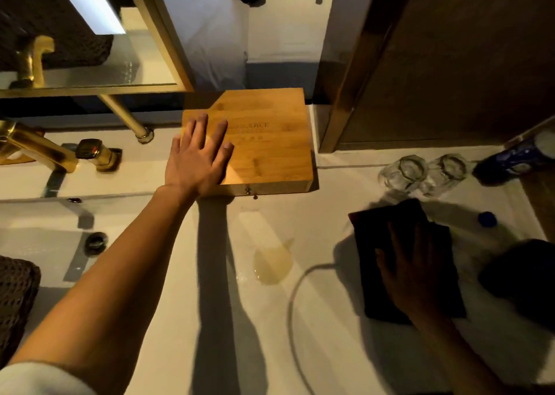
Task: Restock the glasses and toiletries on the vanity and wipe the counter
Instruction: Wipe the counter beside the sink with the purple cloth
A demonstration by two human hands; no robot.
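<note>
A shut wooden toiletry box [270, 151] lies on the white vanity counter [216, 319] against the back wall. My left hand [198, 157] rests flat on the box's left part, fingers spread. My right hand [414, 274] presses flat on a dark folded cloth [378, 232] on the counter's right side. Two clear glasses [420, 174] stand upside down beyond the cloth. A yellowish wet spot [271, 264] marks the counter between my hands.
A gold faucet [39, 148] and sink drain [96, 243] are at the left. A blue bottle [516, 157] lies at the far right, its blue cap [487, 219] loose on the counter. A dark bundle [522, 274] sits by the right edge. A woven basket [15, 298] is lower left.
</note>
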